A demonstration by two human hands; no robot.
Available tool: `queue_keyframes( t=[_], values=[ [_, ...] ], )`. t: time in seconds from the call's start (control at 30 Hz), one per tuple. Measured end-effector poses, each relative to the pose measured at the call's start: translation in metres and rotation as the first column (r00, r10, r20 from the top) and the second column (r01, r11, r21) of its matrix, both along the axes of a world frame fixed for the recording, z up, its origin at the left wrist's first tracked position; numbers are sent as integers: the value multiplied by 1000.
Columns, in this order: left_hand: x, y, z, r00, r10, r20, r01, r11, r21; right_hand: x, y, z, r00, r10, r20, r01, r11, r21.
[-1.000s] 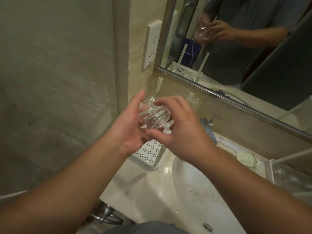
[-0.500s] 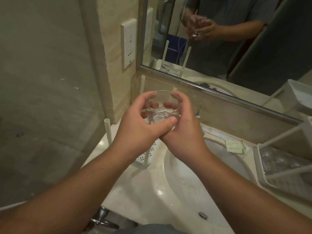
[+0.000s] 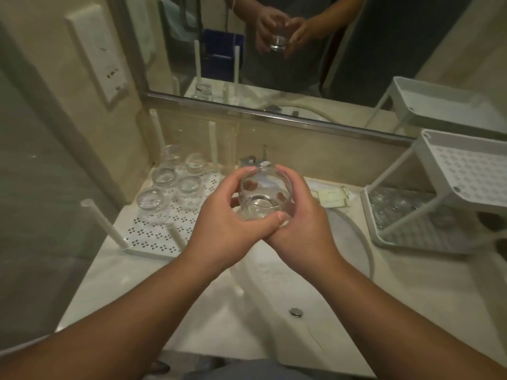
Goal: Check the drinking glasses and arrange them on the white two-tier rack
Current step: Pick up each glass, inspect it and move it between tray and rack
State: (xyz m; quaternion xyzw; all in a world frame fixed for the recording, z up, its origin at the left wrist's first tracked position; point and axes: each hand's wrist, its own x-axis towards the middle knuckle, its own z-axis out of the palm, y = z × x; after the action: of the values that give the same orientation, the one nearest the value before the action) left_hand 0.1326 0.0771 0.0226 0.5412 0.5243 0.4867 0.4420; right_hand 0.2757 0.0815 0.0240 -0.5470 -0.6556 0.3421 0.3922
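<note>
Clear glass (image 3: 264, 192) upright | cupped between left hand (image 3: 227, 215), right hand (image 3: 299, 218) | both grips clamped round it

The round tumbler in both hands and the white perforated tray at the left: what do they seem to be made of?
Round tumbler: clear, glossy glass; the fingers show through its wall. White perforated tray: probably matte plastic or coated metal; flat white, with punched dot clusters.

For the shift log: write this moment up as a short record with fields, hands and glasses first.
held glass: clear drinking glass, mouth facing the camera, above the sink
left hand: grips the glass, thumb across its near side
right hand: cups the glass from the right
left tray: white perforated tray with five glasses standing on it
right rack: white two-tier rack, glasses on its lower tier
</note>
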Motion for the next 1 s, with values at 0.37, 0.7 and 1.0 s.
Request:
queue_keyframes(
  t=[0.37,0.7,1.0],
  values=[
    [118,2,-20,975,-219,-48,214,974,-79,119,-27,-30,966,-242,96,243,970,4],
    [219,2,-47,936,-346,-67,328,924,-196,220,-41,-58,932,-348,105,355,933,-56],
    [288,13,-71,884,-465,-47,434,856,-282,299,-39,-88,921,-368,130,381,920,-95]
  ],
)
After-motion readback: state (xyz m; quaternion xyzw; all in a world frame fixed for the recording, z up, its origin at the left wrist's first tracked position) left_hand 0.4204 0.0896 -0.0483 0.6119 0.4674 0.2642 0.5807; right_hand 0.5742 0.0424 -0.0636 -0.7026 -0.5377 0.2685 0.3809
